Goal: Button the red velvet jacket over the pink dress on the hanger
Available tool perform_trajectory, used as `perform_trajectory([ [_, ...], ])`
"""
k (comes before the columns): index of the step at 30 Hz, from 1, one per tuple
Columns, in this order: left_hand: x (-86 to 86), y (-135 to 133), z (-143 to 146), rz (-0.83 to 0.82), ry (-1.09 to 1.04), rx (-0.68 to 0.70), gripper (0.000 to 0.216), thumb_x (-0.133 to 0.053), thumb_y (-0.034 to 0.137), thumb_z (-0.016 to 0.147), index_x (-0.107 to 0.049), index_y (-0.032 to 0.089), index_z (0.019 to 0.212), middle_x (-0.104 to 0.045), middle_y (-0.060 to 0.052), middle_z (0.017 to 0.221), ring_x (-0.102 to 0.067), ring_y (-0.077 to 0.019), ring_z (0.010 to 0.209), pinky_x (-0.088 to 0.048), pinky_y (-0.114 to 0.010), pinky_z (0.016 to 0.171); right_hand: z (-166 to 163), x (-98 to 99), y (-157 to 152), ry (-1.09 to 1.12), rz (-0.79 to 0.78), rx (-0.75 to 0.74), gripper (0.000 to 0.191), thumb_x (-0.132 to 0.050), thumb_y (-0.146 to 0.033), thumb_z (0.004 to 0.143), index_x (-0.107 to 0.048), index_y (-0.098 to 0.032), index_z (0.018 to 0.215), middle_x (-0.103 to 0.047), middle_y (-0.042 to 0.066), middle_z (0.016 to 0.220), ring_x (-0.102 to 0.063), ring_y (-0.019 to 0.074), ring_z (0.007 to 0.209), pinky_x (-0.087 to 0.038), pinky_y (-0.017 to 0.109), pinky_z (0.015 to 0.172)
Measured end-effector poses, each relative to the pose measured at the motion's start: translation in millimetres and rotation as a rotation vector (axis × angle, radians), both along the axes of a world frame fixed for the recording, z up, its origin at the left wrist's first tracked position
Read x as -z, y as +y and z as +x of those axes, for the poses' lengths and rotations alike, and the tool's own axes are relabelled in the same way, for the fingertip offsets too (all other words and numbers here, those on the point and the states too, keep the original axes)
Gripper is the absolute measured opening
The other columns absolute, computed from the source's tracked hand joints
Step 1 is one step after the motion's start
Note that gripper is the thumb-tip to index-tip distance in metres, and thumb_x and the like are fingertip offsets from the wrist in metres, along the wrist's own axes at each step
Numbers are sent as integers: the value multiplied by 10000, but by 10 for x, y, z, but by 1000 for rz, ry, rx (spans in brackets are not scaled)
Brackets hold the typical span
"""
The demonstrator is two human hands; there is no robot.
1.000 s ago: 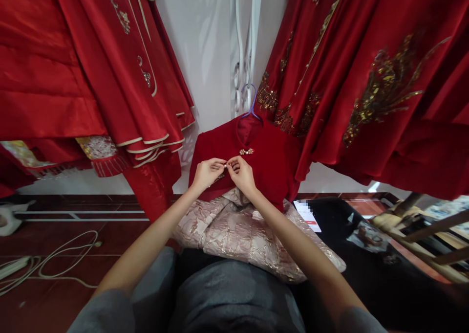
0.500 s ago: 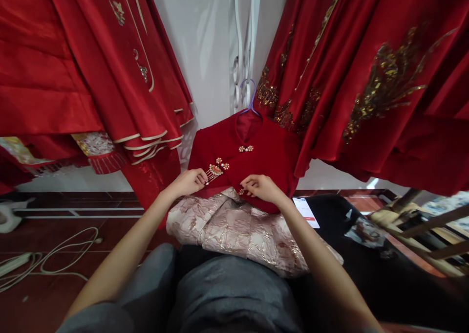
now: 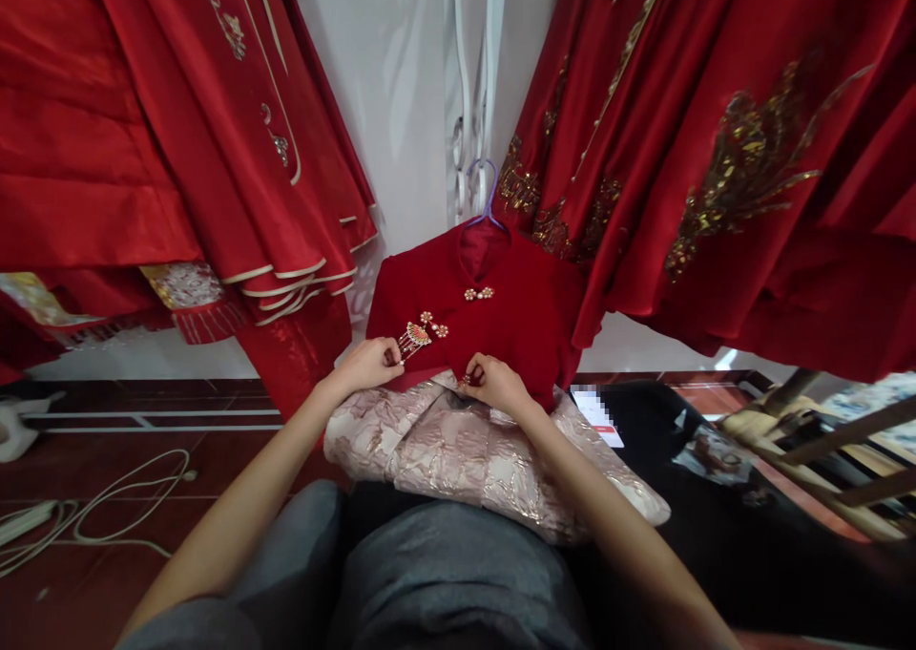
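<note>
White wall [image 3: 379,68] stands behind the dark-red velvet jacket [image 3: 533,311], its hem meeting pink brocade cloth [image 3: 458,464]; right hand [image 3: 496,383] pinches small gold clasp [image 3: 465,381]; left hand [image 3: 372,362] curls beside fan-shaped brooch [image 3: 417,333], grip unclear.

No readable text, phone screen [image 3: 595,414] blurred
</note>
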State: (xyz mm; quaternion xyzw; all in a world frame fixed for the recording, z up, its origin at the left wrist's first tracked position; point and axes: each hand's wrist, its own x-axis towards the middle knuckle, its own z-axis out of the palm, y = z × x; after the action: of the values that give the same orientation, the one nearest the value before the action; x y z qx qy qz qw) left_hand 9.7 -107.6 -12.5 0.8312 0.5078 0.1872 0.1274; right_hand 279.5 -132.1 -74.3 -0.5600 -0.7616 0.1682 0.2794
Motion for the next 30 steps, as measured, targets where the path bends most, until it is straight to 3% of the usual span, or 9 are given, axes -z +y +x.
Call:
perform_trajectory([
  [6,16,25,-72,-252,-153,200,134,-648,326,686,-664,195,712,-661,16,664,-588,-128,616,-411,-200,582,-37,-78,-36,9,5,12,275,-713,-217,655,-480,-226,801,-580,-44,696,-532,118,616,-291,207,543],
  [8,-10,15,-78,-301,-147,241,194,-636,378,730,-679,190,714,-674,7,677,-588,-122,615,-410,-196,578,41,-157,-20,65,-33,-79,276,-701,-201,650,-476,-222,808,-572,-47,690,-531,114,613,-315,203,548],
  [11,-36,29,-84,-291,-181,146,286,-585,448,786,-676,181,739,-672,-11,649,-585,-128,572,-416,-209,550,203,-322,-18,165,-117,-277,263,-680,-184,650,-472,-215,809,-557,-51,683,-531,110,612,-365,205,562],
  [13,-37,55,-80,-194,-221,27,295,-554,454,812,-667,184,776,-672,-17,650,-597,-142,572,-437,-228,564,298,-441,-42,200,-146,-335,247,-660,-168,651,-474,-211,809,-544,-54,666,-530,111,609,-386,212,569],
  [16,-38,77,-37,153,-246,-132,216,-559,359,812,-658,193,908,-688,-40,825,-638,-177,758,-480,-277,724,376,-594,-101,216,-165,-328,234,-638,-146,650,-487,-204,819,-548,-53,654,-537,112,604,-400,222,572],
  [19,-49,48,45,329,-191,-98,214,-556,205,756,-640,192,952,-657,-54,940,-615,-187,861,-475,-313,819,389,-692,-160,237,-167,-335,233,-644,-147,654,-503,-198,833,-563,-45,664,-549,112,610,-415,228,578],
  [24,-9,-9,148,12,-205,87,190,-528,166,724,-626,178,887,-655,-17,774,-605,-135,648,-486,-257,648,390,-783,-232,297,-108,-366,237,-644,-154,667,-516,-203,860,-574,-38,694,-562,113,646,-442,232,602],
  [27,63,15,136,-85,-249,74,197,-564,185,693,-619,175,882,-654,-12,748,-617,-131,651,-493,-242,634,401,-821,-258,329,-93,-361,262,-648,-174,669,-507,-210,887,-587,-31,722,-573,117,662,-453,234,602],
  [30,119,61,93,-55,-253,8,262,-627,214,642,-616,181,902,-665,-21,826,-613,-124,651,-493,-237,614,403,-845,-272,326,-94,-372,247,-646,-186,675,-511,-209,881,-594,-25,728,-580,120,673,-458,236,604],
])
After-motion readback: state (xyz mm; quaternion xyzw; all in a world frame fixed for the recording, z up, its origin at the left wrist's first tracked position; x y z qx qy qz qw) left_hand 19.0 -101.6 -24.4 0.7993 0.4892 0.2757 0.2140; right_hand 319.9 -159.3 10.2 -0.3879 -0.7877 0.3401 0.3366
